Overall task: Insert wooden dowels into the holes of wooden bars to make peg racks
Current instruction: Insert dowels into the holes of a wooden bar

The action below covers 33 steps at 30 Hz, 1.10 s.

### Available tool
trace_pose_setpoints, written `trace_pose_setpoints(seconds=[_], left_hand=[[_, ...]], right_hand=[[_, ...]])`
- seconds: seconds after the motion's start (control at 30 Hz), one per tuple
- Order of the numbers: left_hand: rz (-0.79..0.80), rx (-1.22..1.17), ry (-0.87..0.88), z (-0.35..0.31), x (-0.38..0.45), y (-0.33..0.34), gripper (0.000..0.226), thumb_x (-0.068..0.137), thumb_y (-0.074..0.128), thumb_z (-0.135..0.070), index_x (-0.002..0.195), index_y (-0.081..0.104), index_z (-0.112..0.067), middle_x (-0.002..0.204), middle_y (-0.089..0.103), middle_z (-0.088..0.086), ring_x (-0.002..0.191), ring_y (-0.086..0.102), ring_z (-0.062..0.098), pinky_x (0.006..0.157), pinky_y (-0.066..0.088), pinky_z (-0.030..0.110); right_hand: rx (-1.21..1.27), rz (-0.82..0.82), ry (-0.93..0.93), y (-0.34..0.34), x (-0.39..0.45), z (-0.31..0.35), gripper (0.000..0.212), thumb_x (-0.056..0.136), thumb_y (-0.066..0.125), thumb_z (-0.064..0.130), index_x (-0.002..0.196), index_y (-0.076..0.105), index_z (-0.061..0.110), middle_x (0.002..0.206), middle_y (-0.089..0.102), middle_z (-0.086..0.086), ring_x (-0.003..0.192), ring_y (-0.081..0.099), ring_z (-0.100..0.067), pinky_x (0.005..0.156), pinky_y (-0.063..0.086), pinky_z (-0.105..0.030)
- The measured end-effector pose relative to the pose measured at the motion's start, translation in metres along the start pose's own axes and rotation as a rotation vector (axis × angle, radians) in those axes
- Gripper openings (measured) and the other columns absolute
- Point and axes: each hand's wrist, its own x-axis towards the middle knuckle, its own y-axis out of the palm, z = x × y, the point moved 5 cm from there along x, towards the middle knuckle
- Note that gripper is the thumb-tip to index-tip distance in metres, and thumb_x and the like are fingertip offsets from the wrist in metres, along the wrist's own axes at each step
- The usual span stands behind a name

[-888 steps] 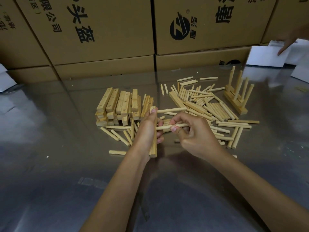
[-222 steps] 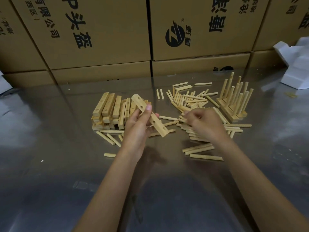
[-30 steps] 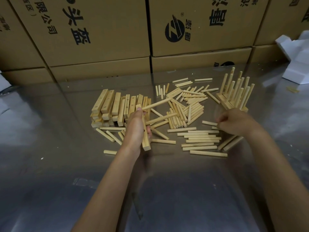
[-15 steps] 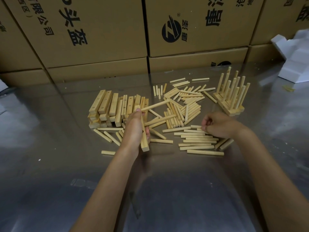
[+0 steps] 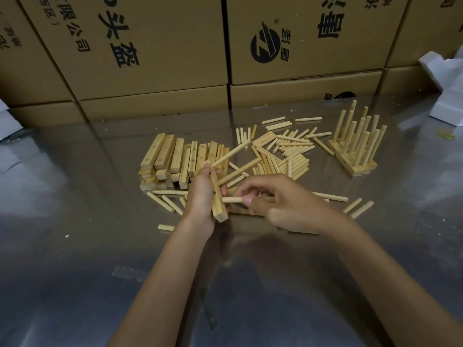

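left hand grips bar, two pegs already in | right hand pinches dowel at hole | light, stiff wood; hold dowel near tip

We see a pale wooden bar held nearly on end above the table, two dowels already slanting out of its upper holes — a third dowel lies level, its tip at a lower hole. Spare bars sit stacked toward the table's far edge. Loose dowels lie scattered to their right, and finished peg racks stand upright further right.
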Motion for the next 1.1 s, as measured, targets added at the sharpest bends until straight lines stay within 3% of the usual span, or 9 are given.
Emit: trace_pose_setpoints(seconds=[0.17, 0.3, 0.47, 0.67, 0.9, 1.1], left_hand=[[-0.001, -0.026, 0.033, -0.004, 0.001, -0.004, 0.036, 0.103, 0.043, -0.045, 0.097, 0.064, -0.016, 0.058, 0.050, -0.002, 0.052, 0.044, 0.013, 0.039, 0.041, 0.020], [0.024, -0.054, 0.051, -0.005, 0.005, -0.005, 0.035, 0.103, 0.044, -0.045, 0.104, 0.062, -0.015, 0.055, 0.047, -0.001, 0.050, 0.042, 0.014, 0.045, 0.042, 0.025], [0.015, -0.070, 0.059, -0.004, 0.006, -0.007, 0.036, 0.103, 0.046, -0.045, 0.103, 0.064, -0.014, 0.063, 0.049, 0.001, 0.051, 0.042, 0.013, 0.049, 0.044, 0.027], [0.024, -0.104, 0.109, -0.004, 0.005, -0.007, 0.034, 0.102, 0.048, -0.043, 0.102, 0.065, -0.013, 0.059, 0.050, -0.002, 0.044, 0.043, 0.009, 0.040, 0.039, 0.022], [0.131, -0.210, 0.184, -0.012, 0.001, -0.002, 0.031, 0.104, 0.045, -0.042, 0.100, 0.059, -0.014, 0.062, 0.041, -0.001, 0.041, 0.034, 0.010, 0.040, 0.027, 0.024], [0.134, -0.215, 0.191, -0.012, 0.000, -0.002, 0.029, 0.104, 0.045, -0.041, 0.099, 0.057, -0.015, 0.061, 0.039, -0.002, 0.040, 0.032, 0.010, 0.040, 0.025, 0.024]], right_hand=[[-0.067, -0.087, -0.090, 0.009, -0.001, 0.010, 0.022, 0.091, 0.060, 0.010, 0.092, 0.071, 0.029, 0.078, 0.065, 0.023, 0.068, 0.056, 0.004, 0.059, 0.036, -0.008], [-0.228, -0.162, -0.208, 0.013, -0.002, 0.021, 0.022, 0.086, 0.063, 0.008, 0.095, 0.073, 0.025, 0.097, 0.071, 0.021, 0.092, 0.059, -0.004, 0.070, 0.035, -0.008], [-0.270, -0.184, -0.244, 0.014, -0.001, 0.020, 0.017, 0.086, 0.067, 0.011, 0.095, 0.073, 0.025, 0.094, 0.065, 0.024, 0.091, 0.052, -0.001, 0.075, 0.033, -0.009], [-0.310, -0.171, -0.252, 0.019, 0.000, 0.019, 0.017, 0.088, 0.067, 0.010, 0.096, 0.073, 0.025, 0.092, 0.061, 0.028, 0.092, 0.050, -0.001, 0.080, 0.037, -0.014], [-0.140, -0.240, -0.180, 0.019, 0.001, 0.010, 0.017, 0.087, 0.070, 0.012, 0.095, 0.075, 0.027, 0.085, 0.065, 0.016, 0.086, 0.057, -0.006, 0.072, 0.044, -0.021], [-0.083, -0.264, -0.167, 0.022, 0.000, 0.008, 0.021, 0.085, 0.071, 0.009, 0.091, 0.074, 0.028, 0.080, 0.061, 0.033, 0.086, 0.056, 0.002, 0.070, 0.036, -0.009]])
